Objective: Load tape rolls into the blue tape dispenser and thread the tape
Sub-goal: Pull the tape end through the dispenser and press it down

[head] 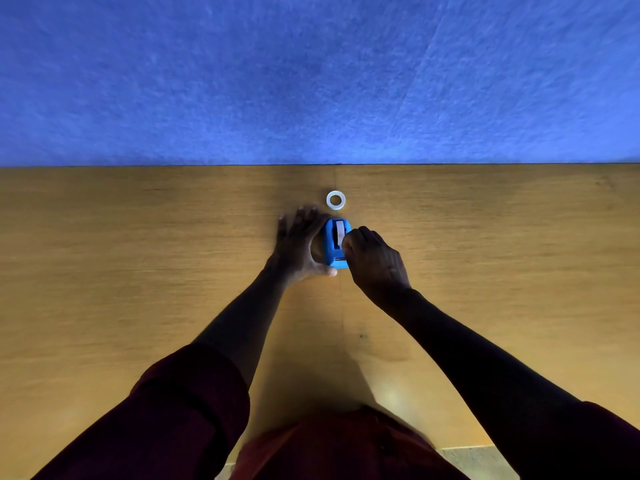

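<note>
Dispenser [336, 243]: small, blue, smooth plastic, rounded at far end, squared at near end; standing on bench [138, 271] at centre, between both hands. Dark slot along top with pale strip of tape [340, 233] showing in it; short dark slit near the near end.

Left hand [298, 244]: flat against dispenser's left side, fingers spread and pointing away, slightly blurred; thumb [327, 271] wrapped round near end, touching it. Grip loose and wide, bracing rather than enclosing.

Right hand [375, 259]: curled over dispenser's right side from near right, fingertips [347, 244] pinched close at top edge beside the pale strip. Grip narrow; cannot tell whether tape end actually held between fingertips.

Roll [335, 199]: white ring, open centre, lying flat on bench just beyond dispenser's far end, apart from it and from both hands.

Bench: yellow-brown wood-grain surface, smooth, slight sheen; faint seam running front to back near centre; small dark speck [362, 336] nearer the body.

Wall [311, 77]: blue, felt-like, matt, meeting bench's far edge in a straight line; faint diagonal creases at upper right.

Sleeves [180, 407]: dark red cloth, pushed up to elbows, forearms bare.

Floor [481, 462]: pale patch visible at bottom right past bench's near edge.

Brands, labels, writing: none legible on dispenser or roll.
</note>
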Motion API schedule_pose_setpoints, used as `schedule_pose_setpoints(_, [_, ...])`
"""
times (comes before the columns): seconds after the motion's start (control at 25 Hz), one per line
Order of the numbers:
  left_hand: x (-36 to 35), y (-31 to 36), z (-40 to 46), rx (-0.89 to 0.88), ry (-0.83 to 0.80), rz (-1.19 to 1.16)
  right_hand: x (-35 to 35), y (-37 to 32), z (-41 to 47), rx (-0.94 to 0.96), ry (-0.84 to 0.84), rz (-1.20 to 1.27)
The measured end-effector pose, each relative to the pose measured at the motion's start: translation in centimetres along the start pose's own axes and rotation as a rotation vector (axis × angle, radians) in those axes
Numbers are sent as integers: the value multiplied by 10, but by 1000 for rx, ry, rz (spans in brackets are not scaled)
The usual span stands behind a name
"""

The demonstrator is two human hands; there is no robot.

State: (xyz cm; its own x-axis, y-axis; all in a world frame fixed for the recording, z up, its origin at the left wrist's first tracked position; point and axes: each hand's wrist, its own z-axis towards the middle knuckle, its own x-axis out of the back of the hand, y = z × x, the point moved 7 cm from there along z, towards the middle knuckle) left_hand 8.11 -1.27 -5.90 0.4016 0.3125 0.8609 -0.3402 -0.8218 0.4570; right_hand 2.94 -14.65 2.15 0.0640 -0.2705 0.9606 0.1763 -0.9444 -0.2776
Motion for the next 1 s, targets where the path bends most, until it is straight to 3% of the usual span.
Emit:
schedule_pose_setpoints(0.52, [-3,-2,0,-11,7,3,-13,1,-27,0,118,89])
schedule_pose_setpoints(1.0, [-5,-3,0,-14,-1,-1,-33,5,-29,28,78,63])
